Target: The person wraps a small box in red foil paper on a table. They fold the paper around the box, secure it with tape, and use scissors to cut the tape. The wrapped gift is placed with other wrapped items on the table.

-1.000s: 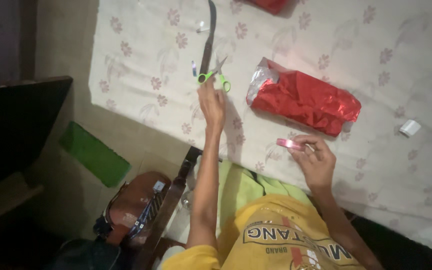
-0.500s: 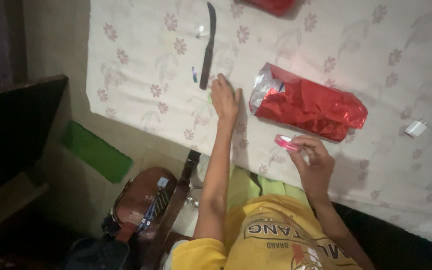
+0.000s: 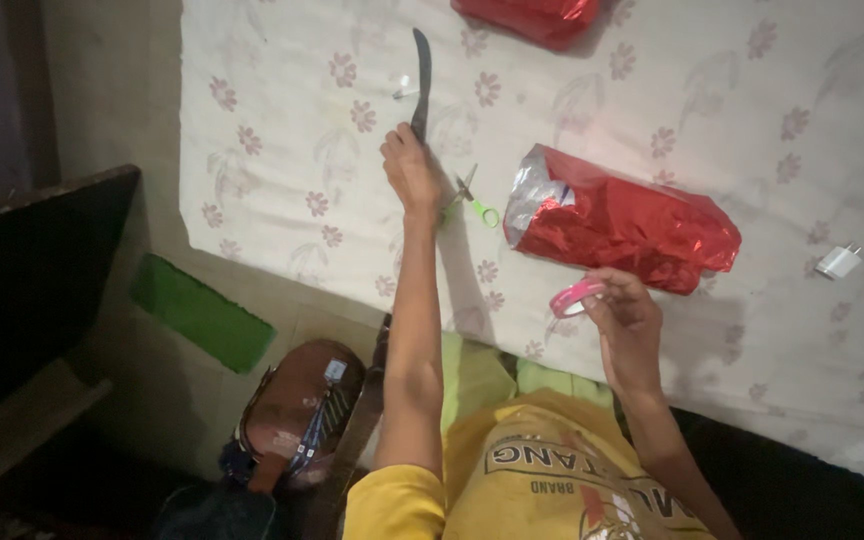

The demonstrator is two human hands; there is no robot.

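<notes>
Pink tape roll (image 3: 576, 297) pinched in right hand (image 3: 624, 322) fingers; left hand (image 3: 410, 170) closed around dark knife (image 3: 420, 80) handle, green-handled scissors (image 3: 474, 198) just beside, red foil bag (image 3: 624, 222) near

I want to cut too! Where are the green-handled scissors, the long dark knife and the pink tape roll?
green-handled scissors (image 3: 479, 203): head view, on a green handle loop.
long dark knife (image 3: 422, 70): head view, mid-blade.
pink tape roll (image 3: 574, 296): head view, on its rim.

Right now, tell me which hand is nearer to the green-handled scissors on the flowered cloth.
Left. The left hand grips the dark knife right beside the green-handled scissors; the right hand, holding a pink tape roll, sits farther away.
</notes>
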